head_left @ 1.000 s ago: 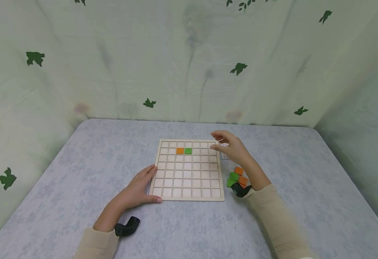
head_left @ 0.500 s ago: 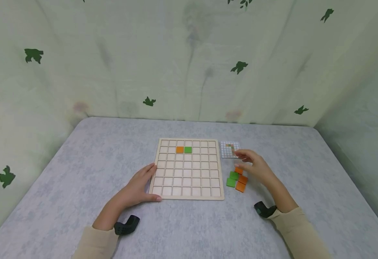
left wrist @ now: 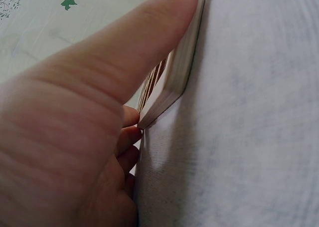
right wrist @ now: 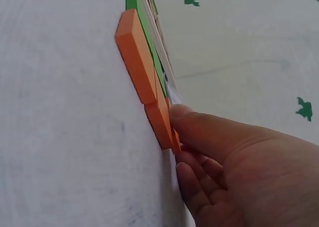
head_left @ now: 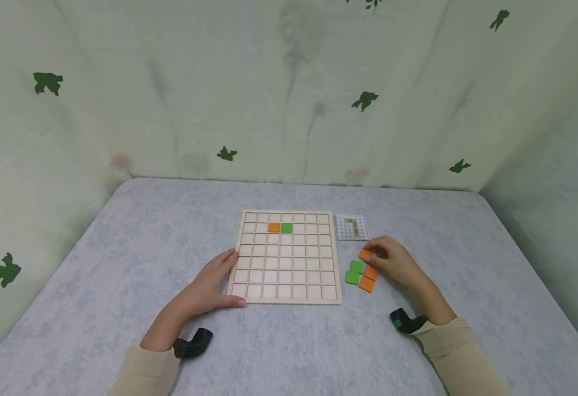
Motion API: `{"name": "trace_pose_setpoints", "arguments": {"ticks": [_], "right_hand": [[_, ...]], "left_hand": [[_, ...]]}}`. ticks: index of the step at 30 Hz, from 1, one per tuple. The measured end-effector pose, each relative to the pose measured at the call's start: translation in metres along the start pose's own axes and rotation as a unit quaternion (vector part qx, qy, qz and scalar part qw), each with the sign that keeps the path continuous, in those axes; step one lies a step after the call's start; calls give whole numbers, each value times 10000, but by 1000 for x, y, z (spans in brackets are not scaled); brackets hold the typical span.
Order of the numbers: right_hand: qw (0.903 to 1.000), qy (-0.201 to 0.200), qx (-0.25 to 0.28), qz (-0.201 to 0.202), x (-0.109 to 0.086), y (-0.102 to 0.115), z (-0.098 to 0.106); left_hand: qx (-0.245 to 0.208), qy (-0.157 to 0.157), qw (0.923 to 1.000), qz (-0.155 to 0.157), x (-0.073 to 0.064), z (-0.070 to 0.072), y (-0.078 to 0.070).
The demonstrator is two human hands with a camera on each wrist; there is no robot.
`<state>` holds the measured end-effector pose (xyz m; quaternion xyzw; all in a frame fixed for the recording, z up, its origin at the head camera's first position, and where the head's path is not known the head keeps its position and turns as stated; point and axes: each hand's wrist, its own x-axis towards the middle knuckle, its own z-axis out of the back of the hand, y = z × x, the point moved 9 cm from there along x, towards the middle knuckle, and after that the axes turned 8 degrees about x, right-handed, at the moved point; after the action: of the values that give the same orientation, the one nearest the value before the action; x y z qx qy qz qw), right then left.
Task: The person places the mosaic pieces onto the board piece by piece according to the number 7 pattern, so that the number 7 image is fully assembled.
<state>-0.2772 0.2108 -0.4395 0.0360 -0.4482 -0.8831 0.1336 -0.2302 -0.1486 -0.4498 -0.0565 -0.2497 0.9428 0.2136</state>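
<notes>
In the head view my left hand [head_left: 213,284] lies at the near left corner of a wooden grid board [head_left: 289,303], thumb along the front edge, fingers against the left side. The left wrist view shows the thumb resting over the edge of the board [left wrist: 172,82]. My right hand [head_left: 395,263] pinches an orange square tile [head_left: 365,253] at the top of a small group right of the board. In the right wrist view the thumb and fingers of the right hand [right wrist: 239,162] partly hide that tile. An orange tile [head_left: 274,227] and a green tile [head_left: 286,227] sit side by side in the board's second row.
Loose green tiles [head_left: 352,277] and orange tiles [head_left: 367,284] lie beside the right hand. A small pattern card [head_left: 352,227] with a printed grid lies right of the board. A pale curtain [head_left: 289,99] hangs behind the grey-blue table [head_left: 170,209].
My right hand has drawn back from the board's far right corner to the loose tiles and now pinches the top orange one. The pattern card has come into view. My left hand stays put.
</notes>
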Motion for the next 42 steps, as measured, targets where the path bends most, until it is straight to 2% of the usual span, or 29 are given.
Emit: {"name": "trace_pose_setpoints", "arguments": {"ticks": [10, 17, 25, 28, 34, 38, 42], "right_hand": [[9989, 17, -472, 72, 0, 2, -1], [9995, -7, -102, -282, 2, 9, 3], [9976, -175, -14, 672, 21, 57, 3], [9952, -193, 159, 946, 33, 72, -4], [9890, -183, 915, 1146, 62, 91, -25], [9857, -125, 1337, 1014, 77, 96, -44], [9874, -75, 1397, 740, 88, 93, -62]], "left_hand": [[13, 83, 9999, 60, 0, 0, 0], [-7, 86, 9999, 60, 0, 0, -1], [-48, 92, 9999, 79, 0, 1, 0], [-50, 94, 9999, 76, 0, 1, 0], [-47, 92, 9999, 67, 0, 1, 1], [-44, 89, 9999, 68, 0, 1, 1], [-79, 99, 9999, 96, 0, 0, 2]]}}
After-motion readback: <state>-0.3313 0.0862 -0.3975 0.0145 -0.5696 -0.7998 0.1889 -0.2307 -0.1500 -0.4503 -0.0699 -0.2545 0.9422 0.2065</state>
